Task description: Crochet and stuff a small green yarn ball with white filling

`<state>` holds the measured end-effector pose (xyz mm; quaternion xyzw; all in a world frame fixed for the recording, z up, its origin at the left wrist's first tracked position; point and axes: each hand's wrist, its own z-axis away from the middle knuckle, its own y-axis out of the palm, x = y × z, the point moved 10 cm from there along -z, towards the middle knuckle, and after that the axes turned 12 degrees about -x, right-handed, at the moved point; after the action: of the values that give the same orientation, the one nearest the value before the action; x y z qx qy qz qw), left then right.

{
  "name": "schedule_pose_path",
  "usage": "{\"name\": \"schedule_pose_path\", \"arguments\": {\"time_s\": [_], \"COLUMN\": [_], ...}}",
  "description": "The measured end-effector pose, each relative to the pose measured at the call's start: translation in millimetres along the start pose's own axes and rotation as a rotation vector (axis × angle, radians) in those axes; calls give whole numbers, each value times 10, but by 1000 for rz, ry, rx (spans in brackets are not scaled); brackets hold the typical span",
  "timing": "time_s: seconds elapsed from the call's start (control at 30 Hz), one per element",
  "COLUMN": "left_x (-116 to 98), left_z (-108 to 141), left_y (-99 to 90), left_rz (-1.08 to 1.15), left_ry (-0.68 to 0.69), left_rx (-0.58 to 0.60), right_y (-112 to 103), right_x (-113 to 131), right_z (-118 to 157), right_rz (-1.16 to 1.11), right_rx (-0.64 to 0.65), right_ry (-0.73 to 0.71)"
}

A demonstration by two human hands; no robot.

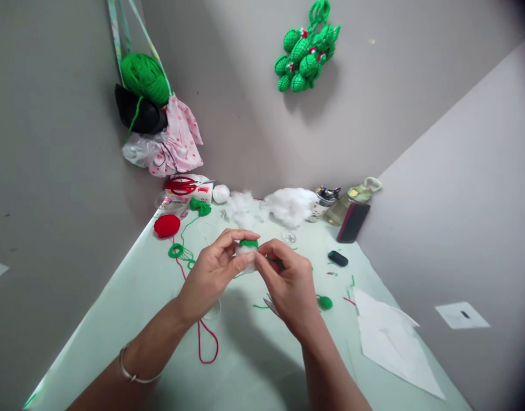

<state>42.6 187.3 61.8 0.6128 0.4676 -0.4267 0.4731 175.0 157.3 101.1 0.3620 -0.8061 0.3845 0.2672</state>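
A small crochet piece (248, 244), green on top with white below, is held up over the table between both hands. My left hand (217, 265) grips it from the left, fingers over the top and thumb against the white lower part. Closed in a pinch, my right hand (288, 274) meets the right side of the piece; I cannot make out whether a tool is in those fingers. The white part may be stuffing or yarn. Scissor blades (271, 304) show partly behind the right hand. Just right of it lies a small green crocheted ball (325, 301).
Red yarn (167, 226) and loose green yarn (181, 251) lie at the left. White stuffing (290, 205) is heaped at the back, near red-handled scissors (181, 185). A phone (354, 222) leans against a bottle (350, 202). White paper (391, 337) lies at the right edge.
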Motion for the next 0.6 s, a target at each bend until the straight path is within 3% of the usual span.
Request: {"name": "schedule_pose_path", "arguments": {"time_s": [0.17,0.37,0.47,0.6], "left_x": [-6,97,156,257], "left_z": [-20,-10,-29,-14], "left_y": [2,-149,-205,-143], "left_rz": [17,-40,-8,126], "left_ry": [20,22,-15,-128], "left_rx": [0,-207,-246,-202], "right_y": [44,218,283,223], "right_x": [192,290,237,169], "right_z": [64,179,172,110], "right_rz": [0,-31,-52,15], "right_rx": [156,275,267,138], "right_ry": [-66,-64,-57,-100]}}
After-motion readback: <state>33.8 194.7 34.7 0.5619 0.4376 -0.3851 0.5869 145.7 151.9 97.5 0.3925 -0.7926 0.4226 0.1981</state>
